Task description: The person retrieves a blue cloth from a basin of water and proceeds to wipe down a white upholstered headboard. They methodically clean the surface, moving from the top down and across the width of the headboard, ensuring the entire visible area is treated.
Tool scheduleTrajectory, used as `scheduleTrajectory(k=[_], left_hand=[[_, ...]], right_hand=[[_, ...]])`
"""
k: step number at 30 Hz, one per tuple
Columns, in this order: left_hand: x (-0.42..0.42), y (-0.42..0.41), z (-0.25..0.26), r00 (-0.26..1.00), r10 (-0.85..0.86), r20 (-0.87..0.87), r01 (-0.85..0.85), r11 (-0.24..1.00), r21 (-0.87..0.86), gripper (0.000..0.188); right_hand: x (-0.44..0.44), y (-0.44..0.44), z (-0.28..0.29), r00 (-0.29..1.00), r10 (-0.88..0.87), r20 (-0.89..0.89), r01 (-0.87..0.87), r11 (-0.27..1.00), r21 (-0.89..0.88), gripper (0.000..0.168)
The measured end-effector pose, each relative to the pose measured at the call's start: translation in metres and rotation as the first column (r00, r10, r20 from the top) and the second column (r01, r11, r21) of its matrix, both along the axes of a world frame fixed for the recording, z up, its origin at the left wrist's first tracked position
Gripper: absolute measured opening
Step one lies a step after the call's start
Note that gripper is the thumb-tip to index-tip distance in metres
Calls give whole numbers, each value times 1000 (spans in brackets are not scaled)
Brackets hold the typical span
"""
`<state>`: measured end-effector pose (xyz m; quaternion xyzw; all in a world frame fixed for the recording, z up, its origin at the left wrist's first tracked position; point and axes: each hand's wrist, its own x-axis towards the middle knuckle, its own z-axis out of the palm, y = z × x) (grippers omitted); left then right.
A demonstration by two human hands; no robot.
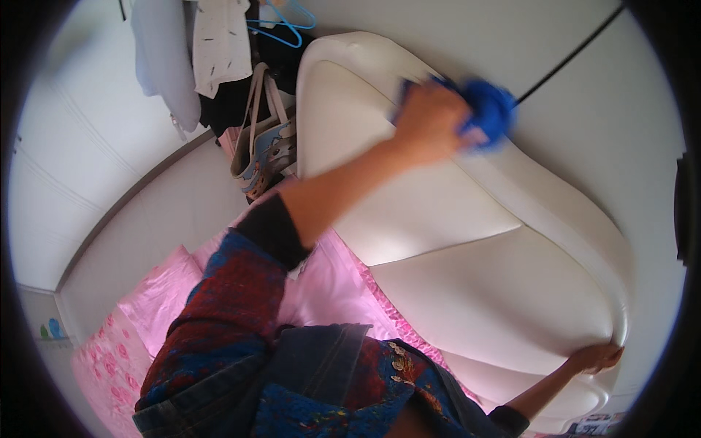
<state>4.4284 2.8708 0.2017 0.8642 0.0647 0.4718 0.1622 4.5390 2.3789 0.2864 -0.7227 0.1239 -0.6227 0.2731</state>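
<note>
A bunched blue cloth point(490, 115) is in my left hand point(435, 117), blurred by motion. The hand presses it at the upper padded rim of a cream leather-like headboard point(416, 202), close to the wall. My left arm stretches across the headboard's panel, its dark cuff pushed up the forearm. Far to the lower right, my right hand point(597, 358) grips the headboard's outer edge, fingers curled over the rim. Beneath me, a pink bed sheet point(339, 290) meets the foot of the headboard along a patterned pink border.
A tote bag point(265, 148) stands against the headboard's left side. Above it hang clothes point(222, 46) and a blue hanger point(287, 24). White cabinet doors point(82, 126) line the left. Pink pillows point(161, 295) lie on the bed. A black cable point(572, 52) crosses the wall.
</note>
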Motion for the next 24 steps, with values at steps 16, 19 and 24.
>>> scheduleTrajectory(k=[16, 19, 24], left_hand=[[-11, 40, -97, 853, 262, 451, -258, 963, -70, 29], [-22, 105, -141, 743, 590, 316, -513, 806, -297, 33], [-23, 95, -170, 760, 605, 237, -307, 656, -690, 31]], right_hand=[[6, -17, -4, 999, 1, -37, -3, 998, -57, 49], [-5, -1, 0, 999, 28, -24, -29, 998, -49, 49], [1, -3, 0, 999, 46, -10, -46, 999, -19, 50]])
